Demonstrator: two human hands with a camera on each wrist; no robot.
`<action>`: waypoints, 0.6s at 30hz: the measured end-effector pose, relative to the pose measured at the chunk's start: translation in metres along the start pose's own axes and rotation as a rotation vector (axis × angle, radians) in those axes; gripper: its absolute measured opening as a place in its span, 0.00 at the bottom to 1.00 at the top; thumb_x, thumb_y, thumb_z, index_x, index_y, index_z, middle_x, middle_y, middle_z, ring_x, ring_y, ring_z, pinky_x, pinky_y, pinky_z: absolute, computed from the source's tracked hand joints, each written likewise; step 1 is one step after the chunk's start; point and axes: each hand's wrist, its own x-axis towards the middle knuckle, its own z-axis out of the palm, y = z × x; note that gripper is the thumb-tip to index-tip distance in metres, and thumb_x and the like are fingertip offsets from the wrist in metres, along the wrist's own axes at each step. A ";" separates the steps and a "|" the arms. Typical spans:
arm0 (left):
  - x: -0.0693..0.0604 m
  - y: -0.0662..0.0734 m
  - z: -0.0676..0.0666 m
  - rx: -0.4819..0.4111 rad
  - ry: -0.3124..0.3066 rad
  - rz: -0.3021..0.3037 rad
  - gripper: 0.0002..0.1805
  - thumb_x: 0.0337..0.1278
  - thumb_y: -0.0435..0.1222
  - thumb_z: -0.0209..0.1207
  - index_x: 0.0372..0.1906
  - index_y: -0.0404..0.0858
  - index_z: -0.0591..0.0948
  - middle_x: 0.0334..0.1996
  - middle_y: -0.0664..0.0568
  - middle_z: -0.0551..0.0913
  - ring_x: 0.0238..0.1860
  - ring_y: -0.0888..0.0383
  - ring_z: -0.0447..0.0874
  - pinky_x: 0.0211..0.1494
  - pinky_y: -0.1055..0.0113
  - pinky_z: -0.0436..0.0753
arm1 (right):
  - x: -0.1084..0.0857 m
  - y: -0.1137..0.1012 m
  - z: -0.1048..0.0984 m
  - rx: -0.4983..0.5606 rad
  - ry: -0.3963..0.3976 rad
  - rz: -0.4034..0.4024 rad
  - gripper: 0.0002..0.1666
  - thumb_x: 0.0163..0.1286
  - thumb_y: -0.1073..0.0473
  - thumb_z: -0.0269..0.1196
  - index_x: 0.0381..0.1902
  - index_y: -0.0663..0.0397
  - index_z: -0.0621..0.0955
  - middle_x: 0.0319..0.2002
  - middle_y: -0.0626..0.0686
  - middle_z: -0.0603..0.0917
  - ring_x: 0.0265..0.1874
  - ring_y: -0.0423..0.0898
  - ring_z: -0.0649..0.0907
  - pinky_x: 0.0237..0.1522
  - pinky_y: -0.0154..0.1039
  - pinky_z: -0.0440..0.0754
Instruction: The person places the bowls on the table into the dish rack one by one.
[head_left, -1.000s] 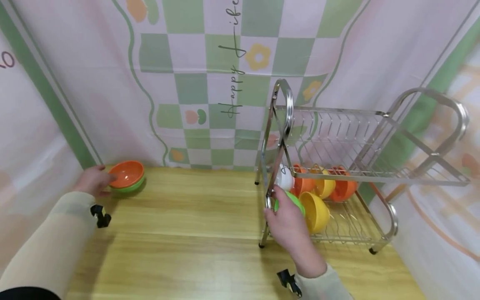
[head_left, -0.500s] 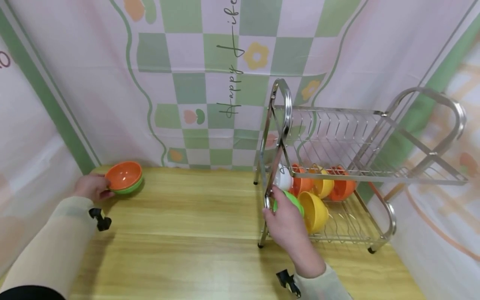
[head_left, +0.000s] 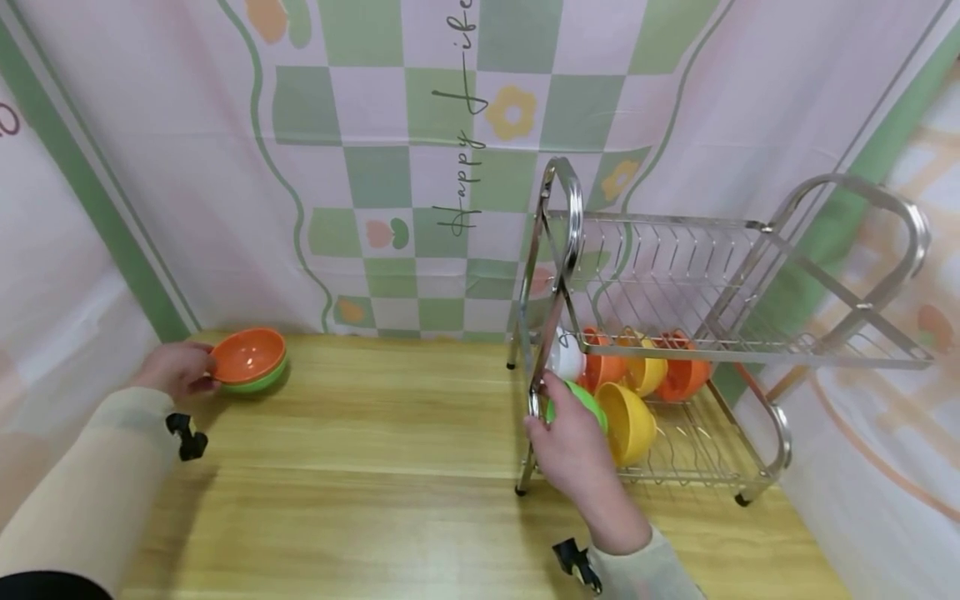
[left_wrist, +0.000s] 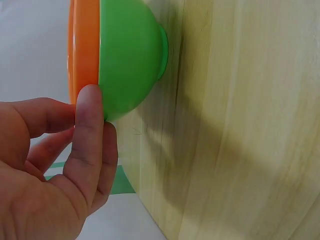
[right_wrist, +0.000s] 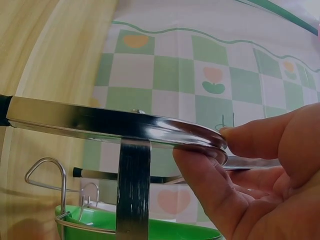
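Note:
On the left of the table, an orange bowl (head_left: 249,356) sits stacked in a green bowl (head_left: 258,382). My left hand (head_left: 177,369) pinches the orange bowl at its rim; the left wrist view has the thumb inside the edge and fingers (left_wrist: 89,115) along the outside, close to the green bowl's wall. At the right, my right hand (head_left: 573,437) grips the curved tube (right_wrist: 195,135) at the near-left end of a two-tier metal dish rack (head_left: 675,354) between thumb and fingers. A second green bowl (head_left: 588,407) in the rack is partly hidden behind that hand.
The rack's lower tier holds a yellow bowl (head_left: 628,425), a white cup-like piece (head_left: 566,358), and several orange and yellow cups or bowls behind. Patterned cloth (head_left: 375,175) hangs at the back and sides of the wooden table (head_left: 360,433).
My left hand has shifted slightly at the bowls' left edge and now pinches the orange rim; the bowls have barely moved. My right hand stays on the rack.

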 end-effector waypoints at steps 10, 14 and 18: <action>-0.008 0.009 -0.004 0.101 0.004 0.086 0.36 0.53 0.21 0.48 0.70 0.18 0.56 0.56 0.24 0.66 0.27 0.55 0.82 0.41 0.62 0.88 | 0.001 0.000 0.000 0.017 -0.006 0.007 0.40 0.70 0.61 0.64 0.76 0.56 0.61 0.64 0.60 0.76 0.35 0.47 0.83 0.23 0.35 0.83; -0.010 0.012 -0.004 0.098 0.002 0.114 0.34 0.54 0.21 0.48 0.68 0.17 0.57 0.54 0.23 0.66 0.28 0.53 0.83 0.41 0.59 0.88 | 0.001 -0.001 0.000 0.011 -0.007 0.008 0.40 0.71 0.61 0.64 0.76 0.56 0.61 0.64 0.59 0.76 0.38 0.49 0.83 0.26 0.36 0.83; -0.010 0.013 -0.004 0.066 0.000 0.127 0.33 0.55 0.21 0.47 0.68 0.17 0.57 0.55 0.23 0.65 0.28 0.53 0.83 0.40 0.60 0.88 | 0.001 -0.001 -0.001 0.016 -0.016 0.021 0.41 0.71 0.61 0.63 0.77 0.56 0.60 0.65 0.60 0.75 0.30 0.47 0.82 0.22 0.37 0.82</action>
